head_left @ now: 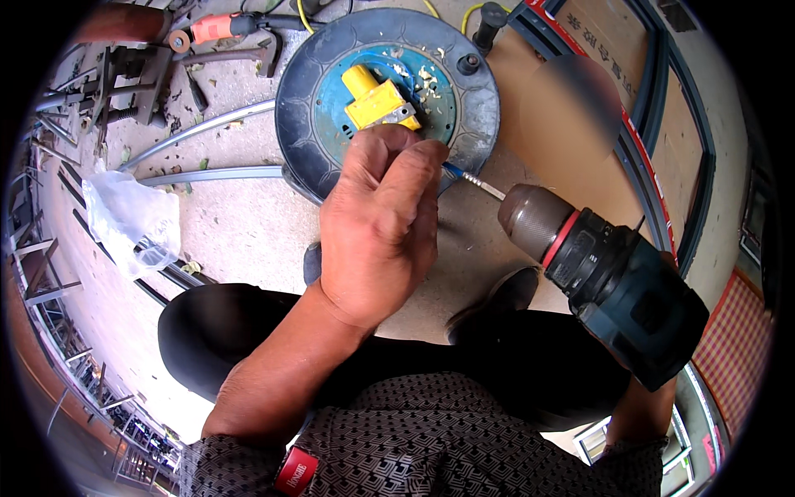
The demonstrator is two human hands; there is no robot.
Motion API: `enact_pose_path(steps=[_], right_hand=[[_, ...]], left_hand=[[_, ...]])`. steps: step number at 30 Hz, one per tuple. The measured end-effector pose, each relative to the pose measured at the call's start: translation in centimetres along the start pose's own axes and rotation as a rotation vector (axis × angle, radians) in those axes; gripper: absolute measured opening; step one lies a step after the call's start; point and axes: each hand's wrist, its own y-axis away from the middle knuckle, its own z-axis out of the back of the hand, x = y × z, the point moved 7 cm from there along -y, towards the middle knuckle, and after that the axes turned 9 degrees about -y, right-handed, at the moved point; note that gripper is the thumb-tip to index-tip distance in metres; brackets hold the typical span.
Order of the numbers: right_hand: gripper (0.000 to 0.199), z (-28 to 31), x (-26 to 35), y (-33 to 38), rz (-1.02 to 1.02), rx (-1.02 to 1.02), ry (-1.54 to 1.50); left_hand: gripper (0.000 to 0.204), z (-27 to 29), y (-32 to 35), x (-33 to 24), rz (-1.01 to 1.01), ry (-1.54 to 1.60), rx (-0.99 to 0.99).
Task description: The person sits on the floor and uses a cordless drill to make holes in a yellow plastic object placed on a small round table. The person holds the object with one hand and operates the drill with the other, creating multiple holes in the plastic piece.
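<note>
My left hand (377,219) is closed in a pinch in the middle. A short piece of what looks like blue wire (452,169) runs from its fingers to the thin metal bit (483,186) of a cordless drill (613,277). The drill, dark with a red ring behind its chuck, points up and left toward that hand. My right hand (644,399) holds it from behind; its fingers are mostly hidden by the drill body. Just beyond my left fingertips, a yellow plug or socket block (379,101) lies on a round cable reel (302,108).
Pale scraps and blue wire lie on the reel's hub. An orange angle grinder (219,29) and metal rails (215,174) are at far left, near a clear plastic bag (132,219). Framed panels (662,149) lean at right. Another person's arm (124,23) shows at upper left.
</note>
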Motion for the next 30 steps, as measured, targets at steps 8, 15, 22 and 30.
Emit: enact_pose_path(steps=[8,15,22,30], right_hand=[[0.037,0.4,1.2,-0.2,-0.131,-0.046,-0.148],[0.046,-1.1,0.5,-0.4,-0.331,-0.118,-0.528],[0.048,0.1,-1.2,3.2,-0.127,-0.142,-0.047],[0.055,2.3,-4.4,5.4,0.028,0.091,0.371]], left_hand=[[0.030,-0.9,-0.5,0.1,0.019,0.028,-0.037],[0.032,-1.0,-0.3,0.5,-0.157,-0.139,0.009],[0.024,0.4,-1.6,1.8,-0.218,-0.348,-0.099],[0.017,1.0,-2.5,5.1,0.306,0.330,-0.139]])
